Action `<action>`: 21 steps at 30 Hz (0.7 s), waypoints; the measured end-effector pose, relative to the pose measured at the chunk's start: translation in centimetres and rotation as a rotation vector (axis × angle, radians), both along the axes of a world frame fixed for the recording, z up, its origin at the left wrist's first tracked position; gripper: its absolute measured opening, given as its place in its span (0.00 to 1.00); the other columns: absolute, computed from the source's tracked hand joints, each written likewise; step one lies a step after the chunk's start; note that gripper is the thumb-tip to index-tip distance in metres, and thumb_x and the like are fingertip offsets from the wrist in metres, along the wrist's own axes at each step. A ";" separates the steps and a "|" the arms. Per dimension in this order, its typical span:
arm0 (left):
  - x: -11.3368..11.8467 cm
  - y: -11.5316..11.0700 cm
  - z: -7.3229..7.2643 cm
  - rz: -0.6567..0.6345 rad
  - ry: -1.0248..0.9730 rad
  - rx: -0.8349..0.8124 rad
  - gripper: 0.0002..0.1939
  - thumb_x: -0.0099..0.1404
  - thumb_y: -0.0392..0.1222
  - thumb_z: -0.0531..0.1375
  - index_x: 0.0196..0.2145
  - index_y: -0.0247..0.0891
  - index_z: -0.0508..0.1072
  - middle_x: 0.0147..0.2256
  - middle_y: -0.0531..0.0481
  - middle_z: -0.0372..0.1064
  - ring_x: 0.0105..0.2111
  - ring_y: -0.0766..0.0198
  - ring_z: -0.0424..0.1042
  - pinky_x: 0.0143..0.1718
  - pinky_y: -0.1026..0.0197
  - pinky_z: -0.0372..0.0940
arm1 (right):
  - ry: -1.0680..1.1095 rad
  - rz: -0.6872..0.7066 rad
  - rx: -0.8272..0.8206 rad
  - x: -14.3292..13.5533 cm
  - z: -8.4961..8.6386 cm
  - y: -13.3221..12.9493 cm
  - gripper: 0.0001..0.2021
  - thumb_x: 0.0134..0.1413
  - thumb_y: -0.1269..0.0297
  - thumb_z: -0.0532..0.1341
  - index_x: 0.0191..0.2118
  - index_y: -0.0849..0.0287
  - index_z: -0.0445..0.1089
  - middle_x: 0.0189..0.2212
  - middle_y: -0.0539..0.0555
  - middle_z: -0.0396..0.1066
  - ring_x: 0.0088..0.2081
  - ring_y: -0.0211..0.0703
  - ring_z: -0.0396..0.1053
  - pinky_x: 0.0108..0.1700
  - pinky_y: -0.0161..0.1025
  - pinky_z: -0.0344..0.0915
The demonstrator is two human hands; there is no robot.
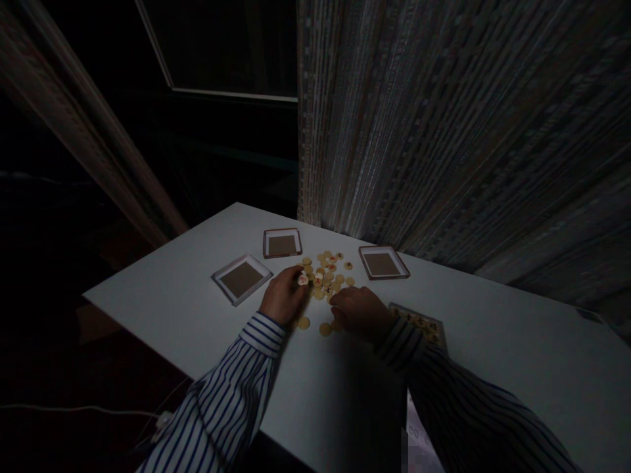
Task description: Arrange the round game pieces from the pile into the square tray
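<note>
A loose heap of round, pale yellow xiangqi pieces (339, 278) lies on the white table, some showing red or black characters. At its left edge my left hand (284, 294) pinches one xiangqi piece (303, 280), its red-marked face turned up. My right hand (361, 311) reaches into the near right side of the heap with curled fingers, and its fingertips are hidden, so whatever they grip does not show. Close to my wrists lie a few separate pieces (325, 329). Partly under my right forearm is a box (440, 326) with pieces laid in rows.
Three shallow boxes with brown bottoms stand around the heap: one at the left (229, 299), one at the back (282, 255) and one at the right (384, 276). A string curtain (394, 131) hangs behind the white table (493, 341). A white cable (89, 408) runs at lower left.
</note>
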State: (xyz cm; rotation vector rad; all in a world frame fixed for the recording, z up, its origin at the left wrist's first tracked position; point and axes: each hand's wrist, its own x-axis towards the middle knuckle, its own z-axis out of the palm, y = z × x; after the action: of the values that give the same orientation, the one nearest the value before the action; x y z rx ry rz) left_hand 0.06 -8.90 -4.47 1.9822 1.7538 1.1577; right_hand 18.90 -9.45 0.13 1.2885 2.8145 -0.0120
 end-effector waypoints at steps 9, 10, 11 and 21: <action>0.3 -0.6 0.2 -0.048 -0.105 0.059 0.20 0.55 0.37 0.55 0.48 0.36 0.64 0.43 0.45 0.68 0.41 0.60 0.69 0.44 0.55 0.64 | 0.001 0.006 0.013 -0.1 0.0 -0.4 0.11 0.53 0.66 0.50 0.37 0.60 0.69 0.37 0.56 0.71 0.40 0.46 0.66 0.36 0.40 0.57; 0.3 -0.7 0.3 -0.052 -0.119 0.053 0.21 0.55 0.37 0.55 0.48 0.36 0.64 0.43 0.45 0.68 0.41 0.60 0.69 0.44 0.55 0.64 | 0.001 0.005 0.014 -0.1 0.1 -0.4 0.11 0.53 0.66 0.50 0.37 0.60 0.69 0.37 0.56 0.71 0.40 0.46 0.66 0.36 0.40 0.57; 0.3 -0.9 0.5 -0.057 -0.134 0.044 0.21 0.55 0.37 0.56 0.48 0.36 0.64 0.43 0.45 0.68 0.41 0.60 0.69 0.44 0.55 0.64 | 0.002 0.004 0.015 -0.1 0.1 -0.5 0.11 0.53 0.66 0.50 0.37 0.60 0.69 0.37 0.56 0.71 0.40 0.46 0.66 0.37 0.40 0.57; 0.7 -1.5 1.3 -0.104 -0.398 -0.047 0.21 0.53 0.41 0.59 0.46 0.36 0.66 0.38 0.47 0.70 0.35 0.63 0.70 0.42 0.56 0.65 | 0.015 -0.018 0.027 0.2 1.2 -0.7 0.13 0.57 0.65 0.47 0.36 0.58 0.68 0.35 0.55 0.71 0.39 0.42 0.66 0.38 0.38 0.55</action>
State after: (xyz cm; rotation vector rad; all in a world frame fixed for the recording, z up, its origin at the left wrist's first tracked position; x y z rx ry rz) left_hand 0.75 -10.38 -3.15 1.6515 1.4453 1.3502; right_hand 19.06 -10.16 1.36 1.3250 2.8251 0.0153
